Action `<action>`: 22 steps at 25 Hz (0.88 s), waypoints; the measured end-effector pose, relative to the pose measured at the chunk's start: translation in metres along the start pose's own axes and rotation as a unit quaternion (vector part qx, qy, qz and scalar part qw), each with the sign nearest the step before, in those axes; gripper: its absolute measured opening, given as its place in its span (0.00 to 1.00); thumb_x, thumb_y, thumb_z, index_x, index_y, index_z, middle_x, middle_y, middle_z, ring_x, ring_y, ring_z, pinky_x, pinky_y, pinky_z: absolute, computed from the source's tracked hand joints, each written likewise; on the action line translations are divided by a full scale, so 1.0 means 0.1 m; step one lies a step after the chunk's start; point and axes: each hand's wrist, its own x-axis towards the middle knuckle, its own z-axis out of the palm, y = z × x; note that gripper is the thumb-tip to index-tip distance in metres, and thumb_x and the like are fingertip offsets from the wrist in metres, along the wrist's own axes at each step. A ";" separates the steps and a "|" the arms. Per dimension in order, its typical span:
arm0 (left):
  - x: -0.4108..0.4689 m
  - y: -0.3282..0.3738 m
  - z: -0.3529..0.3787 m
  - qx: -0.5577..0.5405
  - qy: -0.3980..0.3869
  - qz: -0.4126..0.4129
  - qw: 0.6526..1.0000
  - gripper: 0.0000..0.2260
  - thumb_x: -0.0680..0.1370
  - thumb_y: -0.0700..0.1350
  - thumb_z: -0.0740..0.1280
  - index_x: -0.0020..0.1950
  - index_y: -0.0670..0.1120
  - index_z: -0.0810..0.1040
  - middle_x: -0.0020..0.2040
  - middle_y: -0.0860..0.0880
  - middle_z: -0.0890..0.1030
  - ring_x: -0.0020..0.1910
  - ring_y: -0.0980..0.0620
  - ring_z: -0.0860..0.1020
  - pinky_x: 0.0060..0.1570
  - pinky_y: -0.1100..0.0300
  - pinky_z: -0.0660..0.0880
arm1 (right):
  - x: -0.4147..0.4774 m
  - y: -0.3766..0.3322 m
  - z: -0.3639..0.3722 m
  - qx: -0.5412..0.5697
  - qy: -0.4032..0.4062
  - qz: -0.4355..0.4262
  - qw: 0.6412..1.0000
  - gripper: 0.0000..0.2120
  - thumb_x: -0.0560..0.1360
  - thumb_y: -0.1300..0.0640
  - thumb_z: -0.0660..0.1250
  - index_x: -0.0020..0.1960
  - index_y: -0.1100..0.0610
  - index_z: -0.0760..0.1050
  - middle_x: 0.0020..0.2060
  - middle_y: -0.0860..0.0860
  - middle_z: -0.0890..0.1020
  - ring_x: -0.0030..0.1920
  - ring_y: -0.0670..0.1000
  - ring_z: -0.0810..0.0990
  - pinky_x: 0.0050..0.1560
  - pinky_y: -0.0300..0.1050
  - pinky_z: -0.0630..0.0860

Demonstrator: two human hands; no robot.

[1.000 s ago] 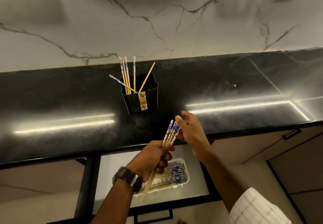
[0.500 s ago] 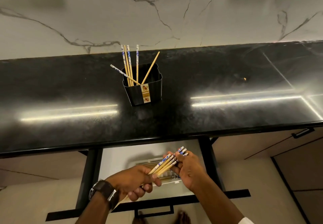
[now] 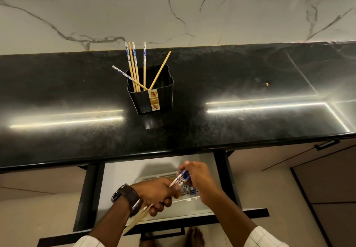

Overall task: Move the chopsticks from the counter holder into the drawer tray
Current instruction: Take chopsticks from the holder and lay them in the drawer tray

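The left hand (image 3: 157,192), with a dark wristwatch (image 3: 126,195) on its wrist, is closed in a fist around the middle of a bundle of wooden chopsticks with blue-and-white patterned tops (image 3: 180,178); their plain tips stick out below the fist toward the lower left. The right hand (image 3: 198,177) has its fingers curled and pinched around the patterned tops of the same bundle, so both hands grip it at once, held slantwise above the open drawer. Directly beneath the hands sits a white plastic tray (image 3: 187,200) inside the pale drawer (image 3: 119,181), and a few more patterned chopsticks lie in it, mostly hidden by the hands. The drawer is pulled out from under a glossy black stone counter (image 3: 231,73). Well back on that counter stands a black ribbed square holder with a gold floral label (image 3: 152,96), and six chopsticks (image 3: 134,63) remain in it, some upright and two leaning outward. Behind the counter rises a white marble wall with dark veins (image 3: 173,6).
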 end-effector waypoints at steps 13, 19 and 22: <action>-0.07 -0.27 -0.24 0.183 0.028 0.043 0.982 0.16 0.81 0.60 0.59 0.53 0.51 0.80 0.34 0.54 0.71 0.25 0.60 0.64 0.25 0.66 0.62 | 0.07 0.19 -0.19 0.321 0.020 0.158 0.933 0.07 0.81 0.72 0.60 0.57 0.69 0.75 0.51 0.65 0.81 0.56 0.63 0.83 0.64 0.59 0.77; -0.13 -0.39 -0.34 0.140 0.026 0.046 0.989 0.19 0.81 0.61 0.60 0.54 0.49 0.83 0.31 0.56 0.70 0.24 0.60 0.63 0.24 0.65 0.61 | 0.09 0.31 -0.12 0.181 0.026 0.164 0.969 0.08 0.81 0.63 0.65 0.58 0.65 0.76 0.50 0.64 0.84 0.53 0.63 0.85 0.51 0.58 0.84; -0.10 -0.35 -0.27 0.173 0.028 0.047 0.983 0.17 0.81 0.61 0.59 0.50 0.52 0.82 0.33 0.54 0.70 0.25 0.59 0.63 0.24 0.65 0.61 | 0.06 0.37 -0.12 0.145 0.014 0.162 0.976 0.07 0.81 0.60 0.66 0.56 0.63 0.78 0.46 0.63 0.86 0.48 0.61 0.86 0.46 0.58 0.86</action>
